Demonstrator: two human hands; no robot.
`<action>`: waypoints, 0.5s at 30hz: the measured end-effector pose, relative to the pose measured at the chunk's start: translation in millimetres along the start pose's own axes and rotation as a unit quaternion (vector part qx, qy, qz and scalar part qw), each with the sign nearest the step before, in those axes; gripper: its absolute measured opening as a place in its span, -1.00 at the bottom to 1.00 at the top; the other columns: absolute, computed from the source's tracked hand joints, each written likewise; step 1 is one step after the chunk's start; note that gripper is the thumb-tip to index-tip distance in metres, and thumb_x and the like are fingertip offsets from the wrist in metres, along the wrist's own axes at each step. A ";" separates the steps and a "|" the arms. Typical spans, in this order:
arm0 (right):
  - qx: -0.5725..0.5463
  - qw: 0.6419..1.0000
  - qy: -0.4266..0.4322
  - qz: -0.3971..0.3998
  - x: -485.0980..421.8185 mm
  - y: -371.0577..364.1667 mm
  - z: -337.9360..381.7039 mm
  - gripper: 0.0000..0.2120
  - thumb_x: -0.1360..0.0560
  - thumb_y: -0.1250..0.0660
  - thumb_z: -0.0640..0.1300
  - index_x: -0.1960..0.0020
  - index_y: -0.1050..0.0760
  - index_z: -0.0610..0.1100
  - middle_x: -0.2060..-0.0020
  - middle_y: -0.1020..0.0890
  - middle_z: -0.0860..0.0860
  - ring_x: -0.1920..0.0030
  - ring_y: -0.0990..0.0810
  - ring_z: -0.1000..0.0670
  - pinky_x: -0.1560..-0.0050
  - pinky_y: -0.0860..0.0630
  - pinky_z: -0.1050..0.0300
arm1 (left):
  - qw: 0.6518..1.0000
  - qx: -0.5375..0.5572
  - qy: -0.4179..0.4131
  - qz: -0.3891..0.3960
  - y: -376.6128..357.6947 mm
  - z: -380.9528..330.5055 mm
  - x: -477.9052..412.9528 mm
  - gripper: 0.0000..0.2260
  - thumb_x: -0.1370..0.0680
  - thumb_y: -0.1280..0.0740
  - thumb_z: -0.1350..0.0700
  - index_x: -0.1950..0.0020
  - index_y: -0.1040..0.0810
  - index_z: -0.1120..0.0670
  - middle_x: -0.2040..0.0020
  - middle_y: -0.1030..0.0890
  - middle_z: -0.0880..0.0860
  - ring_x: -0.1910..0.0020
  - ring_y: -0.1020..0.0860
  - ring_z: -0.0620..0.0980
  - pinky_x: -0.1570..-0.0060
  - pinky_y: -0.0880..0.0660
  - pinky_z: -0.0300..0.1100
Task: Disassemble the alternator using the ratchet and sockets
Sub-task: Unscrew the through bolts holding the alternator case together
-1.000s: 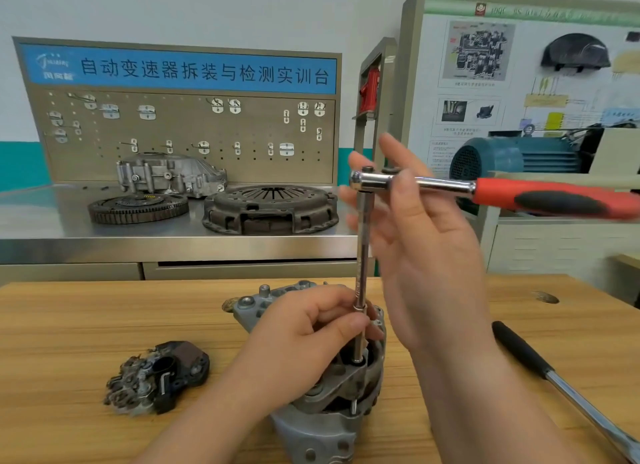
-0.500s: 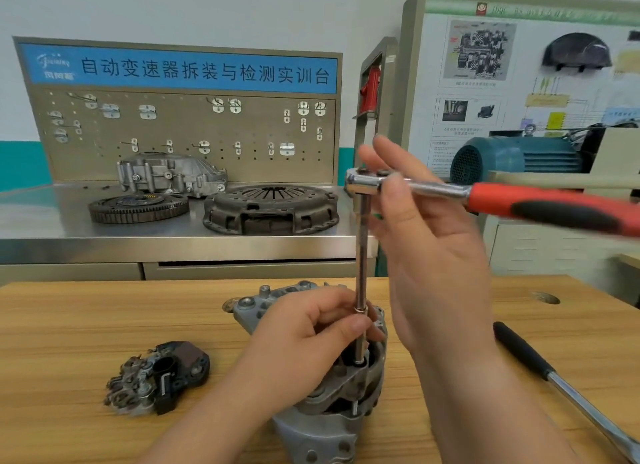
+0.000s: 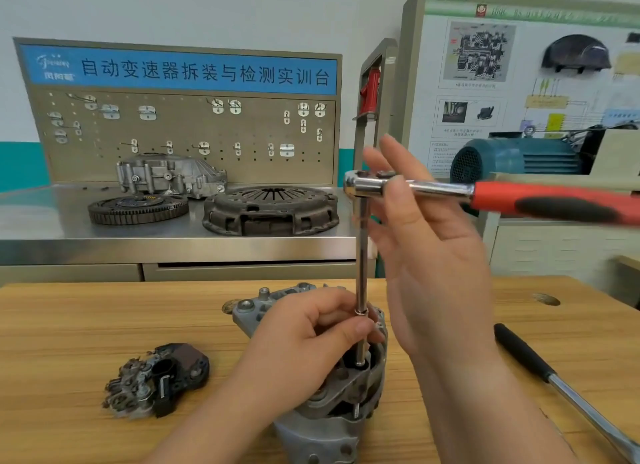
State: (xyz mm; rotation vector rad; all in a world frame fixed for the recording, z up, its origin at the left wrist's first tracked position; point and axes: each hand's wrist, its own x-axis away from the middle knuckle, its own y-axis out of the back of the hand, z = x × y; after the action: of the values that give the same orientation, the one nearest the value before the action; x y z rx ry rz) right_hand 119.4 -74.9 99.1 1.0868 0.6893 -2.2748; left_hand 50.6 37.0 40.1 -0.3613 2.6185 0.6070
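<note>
The grey alternator stands on the wooden table close in front of me. A long chrome extension bar rises straight up from its top. My left hand rests on the alternator and pinches the bar low down. The red-handled ratchet sits on the bar's top end, its handle pointing right and blurred. My right hand stands upright behind the ratchet's neck, fingers spread, thumb pressed over the chrome shaft.
A removed dark rectifier part lies left of the alternator. A second black-handled bar lies on the table at right. Behind, a steel bench carries a flywheel, a clutch cover and a housing. A blue motor sits at right.
The ratchet head has shifted slightly left and down, and the red handle has dipped a little. My left hand keeps its hold on the bar.
</note>
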 end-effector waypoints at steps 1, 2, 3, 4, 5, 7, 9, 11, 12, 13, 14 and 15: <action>0.051 0.998 0.040 0.007 -1.4 -0.6 1.5 -0.77 -0.53 -0.29 -0.03 -0.12 -0.65 0.10 -0.18 -0.65 0.05 -0.18 -0.55 0.28 -0.33 -0.42 0.18 | 1.000 0.005 0.004 -0.002 0.3 0.2 -0.2 -0.92 -0.55 -0.38 0.16 0.04 -0.65 0.01 0.16 -0.73 -0.10 0.08 -0.68 -0.16 -0.02 -0.53 -0.26; 0.100 0.992 0.072 0.029 -2.8 0.4 0.0 -0.74 -0.53 -0.25 -0.04 -0.11 -0.65 0.13 -0.15 -0.66 0.13 -0.17 -0.52 0.34 -0.37 -0.39 0.21 | 1.000 0.004 0.004 -0.003 0.4 0.4 -0.3 -0.91 -0.54 -0.38 0.17 0.06 -0.65 0.00 0.16 -0.73 -0.10 0.09 -0.68 -0.17 0.00 -0.52 -0.31; 0.084 0.994 0.044 0.050 -3.6 -1.0 -0.1 -0.73 -0.52 -0.24 -0.01 -0.10 -0.63 0.23 -0.13 -0.65 0.21 -0.22 -0.52 0.28 -0.40 -0.39 0.12 | 1.000 0.001 0.003 -0.004 0.0 0.3 -0.2 -0.92 -0.54 -0.38 0.17 0.07 -0.64 -0.01 0.16 -0.73 -0.10 0.09 -0.68 -0.18 0.03 -0.51 -0.36; 0.029 0.998 0.009 0.052 -3.0 -2.2 -0.3 -0.74 -0.51 -0.26 0.03 -0.09 -0.62 0.30 -0.15 -0.62 0.27 -0.27 -0.54 0.15 -0.40 -0.40 0.00 | 1.000 -0.001 0.001 -0.006 -0.3 0.4 -0.4 -0.93 -0.55 -0.38 0.14 0.08 -0.64 -0.02 0.16 -0.73 -0.10 0.09 -0.67 -0.18 0.05 -0.51 -0.38; -0.028 0.998 -0.027 0.039 -1.5 -2.5 -1.9 -0.77 -0.50 -0.30 0.04 -0.10 -0.62 0.26 -0.18 -0.62 0.23 -0.25 -0.58 0.03 -0.36 -0.43 -0.07 | 1.000 0.000 -0.002 -0.005 -0.9 0.8 -0.4 -0.95 -0.55 -0.37 0.09 0.07 -0.64 -0.02 0.15 -0.73 -0.10 0.09 -0.67 -0.17 0.05 -0.51 -0.36; -0.138 0.986 -0.095 0.027 2.0 -2.8 -0.4 -0.73 -0.50 -0.30 0.10 -0.16 -0.60 0.08 -0.14 -0.67 0.05 -0.07 -0.69 -0.08 -0.21 -0.56 0.00 | 1.000 0.002 -0.006 0.002 -1.6 0.8 0.1 -0.87 -0.52 -0.33 0.01 0.00 -0.63 -0.04 0.11 -0.73 -0.09 0.05 -0.67 -0.15 -0.03 -0.54 -0.25; -0.178 0.973 -0.142 0.029 3.2 -2.7 2.7 -0.59 -0.47 -0.19 0.16 -0.19 -0.54 -0.01 -0.05 -0.71 -0.05 0.08 -0.72 -0.08 -0.02 -0.62 0.10 | 1.000 -0.004 -0.008 0.011 -1.6 0.4 0.9 -0.79 -0.51 -0.28 -0.01 -0.10 -0.61 -0.07 0.05 -0.72 -0.11 -0.01 -0.66 -0.15 -0.11 -0.55 -0.17; -0.162 0.976 -0.143 0.021 2.8 -2.9 5.1 -0.59 -0.48 -0.17 0.16 -0.19 -0.53 -0.02 -0.01 -0.72 -0.05 0.10 -0.72 -0.05 0.03 -0.62 0.12 | 1.000 -0.016 -0.009 0.018 -1.3 -0.2 1.4 -0.77 -0.53 -0.25 0.01 -0.13 -0.62 -0.08 0.03 -0.72 -0.12 -0.04 -0.65 -0.15 -0.14 -0.54 -0.10; -0.139 0.982 -0.123 0.019 2.9 -2.6 4.4 -0.65 -0.50 -0.20 0.15 -0.18 -0.55 0.02 -0.03 -0.71 -0.03 0.05 -0.71 -0.04 -0.01 -0.61 0.10 | 0.999 -0.024 -0.010 0.019 -0.9 0.0 1.1 -0.78 -0.54 -0.25 0.02 -0.11 -0.63 -0.07 0.04 -0.72 -0.12 -0.03 -0.65 -0.14 -0.14 -0.54 -0.07; -0.104 0.990 -0.093 0.016 2.5 -2.0 3.1 -0.73 -0.52 -0.25 0.10 -0.16 -0.57 0.08 -0.07 -0.70 0.00 -0.03 -0.69 -0.03 -0.09 -0.59 0.05 | 1.000 -0.026 -0.006 0.016 -0.6 0.5 0.7 -0.80 -0.55 -0.26 0.03 -0.08 -0.64 -0.06 0.06 -0.72 -0.13 -0.02 -0.66 -0.14 -0.14 -0.54 -0.06; -0.057 0.997 -0.055 0.014 4.4 -3.2 2.9 -0.79 -0.52 -0.31 0.05 -0.14 -0.59 0.12 -0.11 -0.68 0.03 -0.12 -0.65 -0.02 -0.19 -0.54 -0.02 | 1.000 -0.017 0.002 0.010 -0.6 1.3 0.1 -0.84 -0.57 -0.28 0.05 -0.05 -0.64 -0.04 0.09 -0.72 -0.12 0.00 -0.66 -0.15 -0.14 -0.54 -0.06; -0.006 1.000 -0.016 0.012 2.6 -2.2 3.9 -0.78 -0.51 -0.32 0.02 -0.13 -0.60 0.17 -0.14 -0.67 0.05 -0.19 -0.61 0.02 -0.28 -0.48 -0.09 | 1.000 -0.002 0.012 0.005 -0.6 1.0 -0.2 -0.88 -0.58 -0.31 0.07 -0.02 -0.64 -0.03 0.11 -0.73 -0.11 0.02 -0.67 -0.14 -0.13 -0.53 -0.05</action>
State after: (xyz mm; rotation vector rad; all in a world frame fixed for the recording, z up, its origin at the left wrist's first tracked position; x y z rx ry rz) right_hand 114.5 -76.4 99.6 1.0461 0.6735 -2.2595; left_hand 51.4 36.9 39.1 -0.3583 2.6436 0.6146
